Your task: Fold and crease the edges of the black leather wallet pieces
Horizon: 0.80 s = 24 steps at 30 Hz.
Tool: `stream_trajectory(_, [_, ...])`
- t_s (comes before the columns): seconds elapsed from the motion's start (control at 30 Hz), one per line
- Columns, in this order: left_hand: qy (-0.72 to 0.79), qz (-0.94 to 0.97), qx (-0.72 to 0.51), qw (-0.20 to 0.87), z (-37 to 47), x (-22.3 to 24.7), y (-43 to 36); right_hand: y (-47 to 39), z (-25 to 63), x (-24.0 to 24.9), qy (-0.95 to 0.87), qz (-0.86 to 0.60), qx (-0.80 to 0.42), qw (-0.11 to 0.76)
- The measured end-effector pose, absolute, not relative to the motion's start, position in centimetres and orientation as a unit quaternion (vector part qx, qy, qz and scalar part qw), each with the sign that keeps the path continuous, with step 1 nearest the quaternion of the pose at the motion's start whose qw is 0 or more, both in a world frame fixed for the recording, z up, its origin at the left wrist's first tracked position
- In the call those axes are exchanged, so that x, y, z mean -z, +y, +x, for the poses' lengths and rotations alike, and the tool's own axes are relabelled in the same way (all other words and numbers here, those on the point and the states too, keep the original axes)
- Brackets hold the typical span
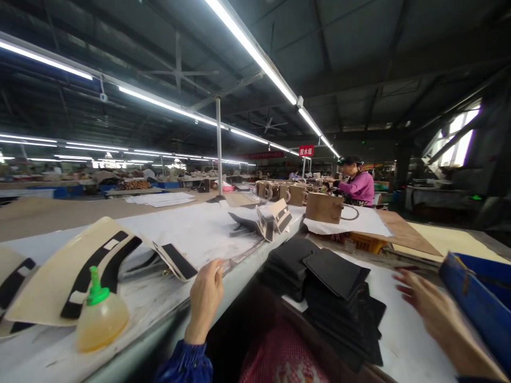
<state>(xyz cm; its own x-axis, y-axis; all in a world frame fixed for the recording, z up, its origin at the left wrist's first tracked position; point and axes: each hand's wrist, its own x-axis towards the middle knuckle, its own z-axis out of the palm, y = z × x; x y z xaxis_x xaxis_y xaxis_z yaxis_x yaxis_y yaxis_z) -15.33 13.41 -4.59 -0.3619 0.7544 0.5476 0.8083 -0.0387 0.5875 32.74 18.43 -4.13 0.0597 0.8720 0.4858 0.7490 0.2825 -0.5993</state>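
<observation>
Black sheets (338, 274) lie stacked between your hands, the top one's long axis running far left to near right. Your right hand (429, 302), nearer, is spread, empty; your left hand (206, 292) curls, contents indeterminable.

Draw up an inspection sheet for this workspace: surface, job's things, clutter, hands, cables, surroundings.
Surface: white worktop, smudged toward its front edge.
Job's things: curved cream-and-black panels on the worktop; black pieces unevenly stacked between the hands.
Clutter: green-capped bottle holding yellowish liquid; blue bin at far right.
Hands: left hand at the worktop edge, hold unclear; right hand open, blurred, near the blue bin.
Cables: nothing seen on the worktop.
Surroundings: co-worker in purple, red sign, lit strip lights.
</observation>
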Motion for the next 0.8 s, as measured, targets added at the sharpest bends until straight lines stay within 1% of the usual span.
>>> stream_trajectory(0.07, [-0.717, -0.572, 0.397, 0.039, -15.3, 5.1, 13.9, 21.6, 28.3, 5.3, -0.688, -0.571, -0.111, 0.434])
stream_trajectory(0.17, [-0.759, -0.559, 0.332, 0.044, -15.3, 5.9, 14.1, 26.4, 19.4, 6.1, -0.735, -0.515, -0.158, 0.412])
stream_trajectory(0.27, [-0.779, -0.550, 0.297, 0.047, -15.5, 6.1, 14.1, 30.2, 11.1, 5.1, -0.786, -0.465, -0.152, 0.378])
stream_trajectory(0.37, [-0.785, -0.550, 0.282, 0.045, -15.4, 5.9, 14.0, 33.1, 5.6, 3.2, -0.824, -0.439, -0.123, 0.336])
stream_trajectory(0.47, [-0.786, -0.550, 0.278, 0.045, -15.3, 5.7, 13.8, 35.0, 2.9, 1.6, -0.842, -0.444, -0.090, 0.294])
stream_trajectory(0.63, [-0.782, -0.552, 0.286, 0.039, -15.2, 5.6, 13.7, 35.7, 1.4, 0.4, -0.851, -0.468, -0.044, 0.236])
stream_trajectory(0.8, [-0.789, -0.541, 0.290, 0.024, -15.2, 5.7, 13.9, 34.3, -0.2, -0.7, -0.853, -0.469, -0.027, 0.227])
